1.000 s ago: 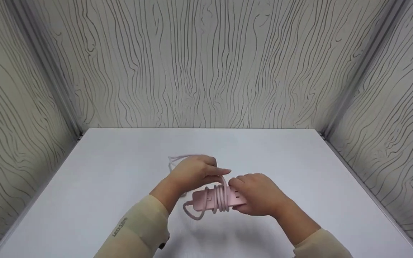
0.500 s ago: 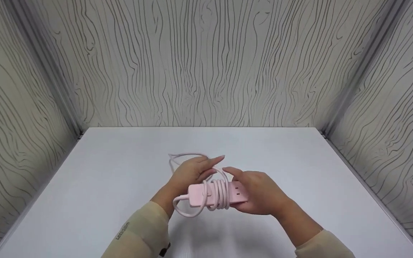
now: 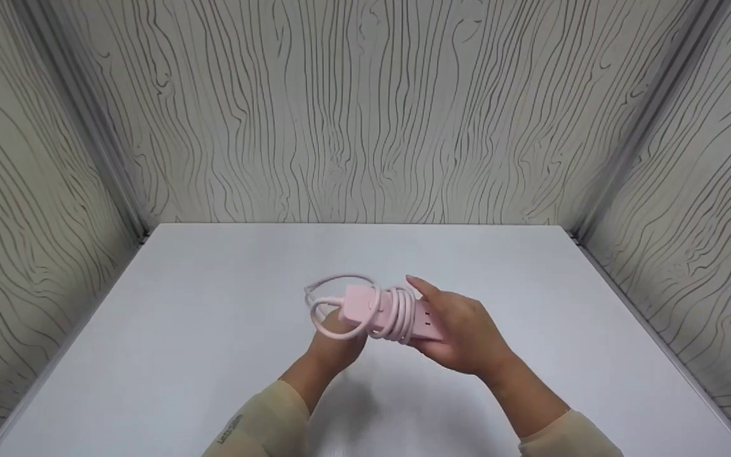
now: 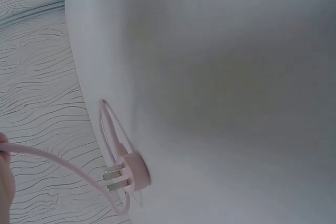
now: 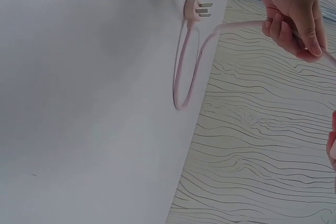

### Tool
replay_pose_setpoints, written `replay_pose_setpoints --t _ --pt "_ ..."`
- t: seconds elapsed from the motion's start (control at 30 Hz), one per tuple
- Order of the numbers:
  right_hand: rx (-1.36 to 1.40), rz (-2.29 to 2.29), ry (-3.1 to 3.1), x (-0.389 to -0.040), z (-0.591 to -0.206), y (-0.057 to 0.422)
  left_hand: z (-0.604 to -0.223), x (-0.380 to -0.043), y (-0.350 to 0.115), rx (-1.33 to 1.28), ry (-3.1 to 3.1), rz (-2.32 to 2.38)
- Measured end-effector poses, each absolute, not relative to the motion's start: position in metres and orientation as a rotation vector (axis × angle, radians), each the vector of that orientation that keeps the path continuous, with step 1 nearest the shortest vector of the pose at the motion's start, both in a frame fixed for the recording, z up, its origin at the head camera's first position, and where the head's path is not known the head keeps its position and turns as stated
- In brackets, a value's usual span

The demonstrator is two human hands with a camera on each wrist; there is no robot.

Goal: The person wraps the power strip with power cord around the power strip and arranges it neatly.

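The pink power strip (image 3: 391, 311) is held in the air above the middle of the white counter (image 3: 181, 330), tilted so its socket face turns up and toward the person. The right hand (image 3: 460, 336) clasps the strip's right end, thumb along the far edge and fingers curled under it, which leaves the rest of the body free for the turns of cable. Several loops of the pink cord (image 3: 397, 310) already lie snug side by side around the middle of the strip.

The left hand (image 3: 334, 339) sits below and to the left of the strip, mostly hidden under it in the head view. The right wrist view shows its fingers (image 5: 294, 22) curled around the cord, pinching it so the slack stays taut as it comes off the strip. From that grip the cord runs out in a loose loop (image 5: 184, 72) beyond the strip's left end and down to the plug (image 5: 195, 10), which lies on the counter with its prongs pointing sideways. The left wrist view shows the same plug (image 4: 131, 174) resting flat, the free cord curving up from it.

Panels with a wavy wood-grain pattern (image 3: 365, 108) close in the counter behind the strip and on both sides.
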State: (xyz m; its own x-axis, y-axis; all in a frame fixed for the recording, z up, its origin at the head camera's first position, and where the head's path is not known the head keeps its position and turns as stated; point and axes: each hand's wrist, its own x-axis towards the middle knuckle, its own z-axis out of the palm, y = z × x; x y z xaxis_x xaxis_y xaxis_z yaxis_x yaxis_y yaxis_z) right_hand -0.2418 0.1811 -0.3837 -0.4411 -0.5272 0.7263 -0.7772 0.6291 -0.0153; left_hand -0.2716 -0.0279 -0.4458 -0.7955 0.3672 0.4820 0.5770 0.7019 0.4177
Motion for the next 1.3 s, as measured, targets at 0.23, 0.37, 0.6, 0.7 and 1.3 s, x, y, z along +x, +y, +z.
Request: replay_pose_setpoints --t 0.23,0.37,0.6,0.7,1.3 --pt "0.943 0.766 -2.218 -0.241 -0.384 0.173 -0.46 -0.268 -0.017 -0.801 -2.584 -1.051" --pt "0.835 0.832 -2.273 -0.242 -0.381 0.169 -0.465 -0.265 -0.015 -0.821 -2.644 -1.164" --pt "0.632 0.669 -2.384 -0.24 -0.384 0.166 -0.469 -0.263 -0.017 -0.732 -2.739 -1.106" --pt "0.536 0.649 -2.433 -0.24 -0.386 0.166 -0.468 -0.263 -0.017 -0.729 -2.75 -1.002" --pt "0.199 0.66 -2.655 -0.249 -0.395 0.165 -0.454 -0.252 -0.012 -0.627 -2.796 -0.658"
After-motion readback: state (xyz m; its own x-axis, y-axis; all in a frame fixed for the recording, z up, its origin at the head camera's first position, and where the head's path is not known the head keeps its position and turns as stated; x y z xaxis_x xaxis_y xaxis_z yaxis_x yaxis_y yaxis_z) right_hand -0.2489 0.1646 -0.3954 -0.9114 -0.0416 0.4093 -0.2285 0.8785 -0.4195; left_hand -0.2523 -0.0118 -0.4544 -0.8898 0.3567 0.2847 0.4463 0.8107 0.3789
